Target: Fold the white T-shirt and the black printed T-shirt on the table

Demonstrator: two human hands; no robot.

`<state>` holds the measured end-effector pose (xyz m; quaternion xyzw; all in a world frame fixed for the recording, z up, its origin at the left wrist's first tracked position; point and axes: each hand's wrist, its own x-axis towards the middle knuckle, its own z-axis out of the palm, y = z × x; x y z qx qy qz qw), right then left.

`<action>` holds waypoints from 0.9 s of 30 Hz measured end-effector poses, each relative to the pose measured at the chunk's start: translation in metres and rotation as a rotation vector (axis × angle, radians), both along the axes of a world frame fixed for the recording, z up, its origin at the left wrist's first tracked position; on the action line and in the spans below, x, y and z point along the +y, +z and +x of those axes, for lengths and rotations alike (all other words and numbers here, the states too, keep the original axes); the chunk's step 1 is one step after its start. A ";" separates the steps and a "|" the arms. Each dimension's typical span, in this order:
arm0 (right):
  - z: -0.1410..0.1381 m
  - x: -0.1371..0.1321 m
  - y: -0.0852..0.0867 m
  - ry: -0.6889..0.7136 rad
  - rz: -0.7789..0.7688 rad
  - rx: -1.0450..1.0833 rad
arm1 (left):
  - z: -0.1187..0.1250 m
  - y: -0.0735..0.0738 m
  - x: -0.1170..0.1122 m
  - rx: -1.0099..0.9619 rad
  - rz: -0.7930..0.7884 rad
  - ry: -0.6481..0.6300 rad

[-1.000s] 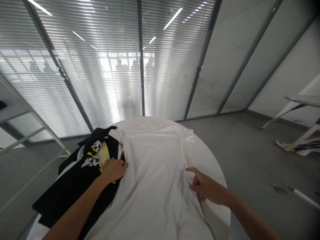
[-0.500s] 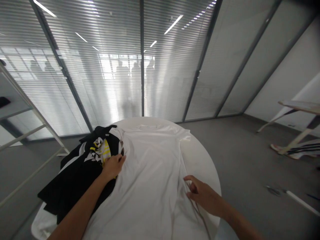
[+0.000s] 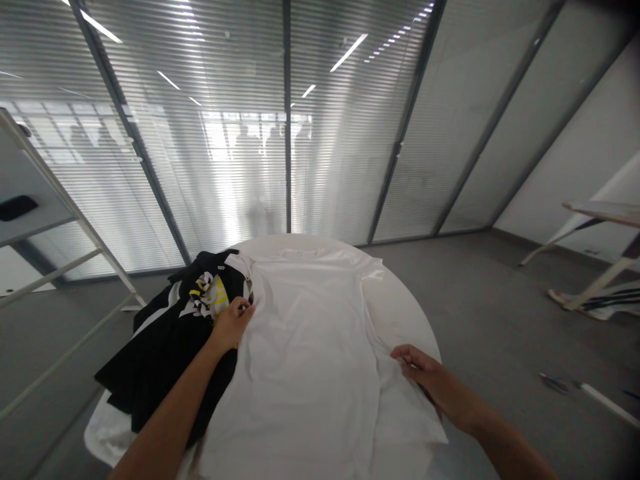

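Note:
A white T-shirt (image 3: 305,347) lies spread out, its collar at the far end and its short sleeves to either side. My left hand (image 3: 231,325) is closed in a pinch at the shirt's left side edge, below the sleeve. Off to the right, my right hand (image 3: 425,373) pinches the edge of a white layer of cloth that reaches out from under the shirt's right side. Beside my left hand lie black clothes (image 3: 173,360) with a yellow and white print, partly covered by my left forearm.
The round white table (image 3: 400,300) holds all the clothes. A white metal frame (image 3: 100,247) stands at the left. To the right are a wooden-topped table (image 3: 605,212) and a white strip (image 3: 607,405) on the grey floor. Glass panels with blinds rise behind.
My right hand has moved outward to the right, drawing the lower white layer out flat from beside the shirt. My left hand stays at the left edge. The view has shifted slightly.

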<state>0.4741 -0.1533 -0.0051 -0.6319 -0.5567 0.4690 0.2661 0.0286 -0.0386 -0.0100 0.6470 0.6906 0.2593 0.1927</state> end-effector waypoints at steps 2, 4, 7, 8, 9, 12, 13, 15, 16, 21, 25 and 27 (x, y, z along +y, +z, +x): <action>0.004 -0.004 0.001 0.032 -0.018 -0.072 | 0.003 0.000 -0.002 0.106 -0.001 -0.002; 0.009 -0.006 0.003 0.059 -0.084 -0.146 | 0.007 0.001 -0.005 0.270 0.008 -0.041; 0.017 -0.007 0.001 0.108 -0.076 -0.257 | 0.014 0.002 -0.014 0.481 0.044 -0.144; 0.021 -0.006 0.000 0.126 -0.017 -0.297 | 0.016 0.002 -0.018 0.528 0.061 -0.164; 0.025 -0.006 -0.001 0.146 0.058 -0.338 | 0.017 0.003 -0.023 0.565 0.083 -0.178; 0.034 -0.003 0.000 0.214 0.220 -0.457 | 0.018 0.003 -0.036 0.649 0.154 -0.177; 0.037 -0.003 0.002 0.245 0.235 -0.491 | 0.017 0.004 -0.038 0.662 0.168 -0.173; 0.040 -0.001 0.010 0.309 0.231 -0.552 | 0.015 0.005 -0.040 0.648 0.142 -0.153; 0.041 0.000 0.015 0.338 0.224 -0.578 | 0.013 0.007 -0.039 0.614 0.101 -0.144; 0.026 0.017 0.038 0.295 0.320 -0.648 | 0.003 0.019 -0.023 0.372 -0.113 -0.116; -0.019 0.041 0.033 0.214 0.447 -0.651 | 0.017 0.033 -0.019 0.451 -0.115 -0.002; -0.045 0.051 0.020 0.253 0.531 -0.683 | 0.032 0.037 -0.019 0.558 0.018 0.085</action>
